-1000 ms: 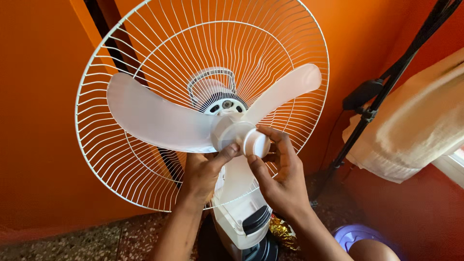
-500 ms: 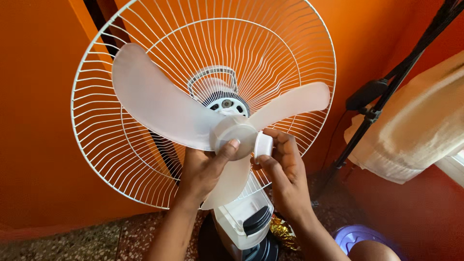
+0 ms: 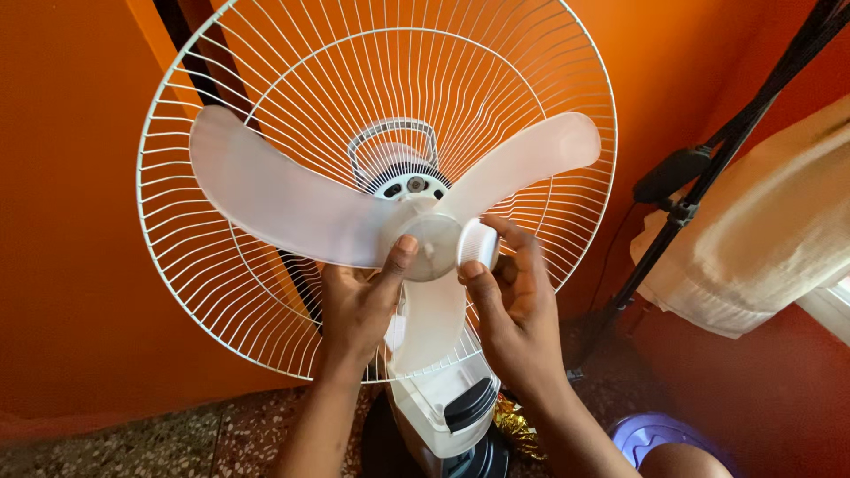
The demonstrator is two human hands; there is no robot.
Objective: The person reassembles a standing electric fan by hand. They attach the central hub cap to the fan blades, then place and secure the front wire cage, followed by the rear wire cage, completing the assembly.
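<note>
A translucent white three-blade fan propeller (image 3: 292, 199) sits in front of the white wire rear guard (image 3: 221, 292) of a standing fan. My left hand (image 3: 359, 310) grips the propeller at its hub (image 3: 427, 243), thumb on the front. My right hand (image 3: 513, 305) holds a small round white cap (image 3: 478, 243) between thumb and fingers, just right of the hub and touching it. Behind the hub the motor face (image 3: 412, 184) shows. The lower blade hangs between my wrists.
Orange walls surround the fan. The fan's white and black base (image 3: 452, 412) stands below. A black tripod stand (image 3: 699, 177) leans at right beside a cream cloth (image 3: 761, 239). A purple bowl (image 3: 655, 435) lies on the speckled floor (image 3: 142, 447).
The propeller has turned so the blades sit differently. The cap in my right hand has come away to the right of the hub. The view has shifted slightly.
</note>
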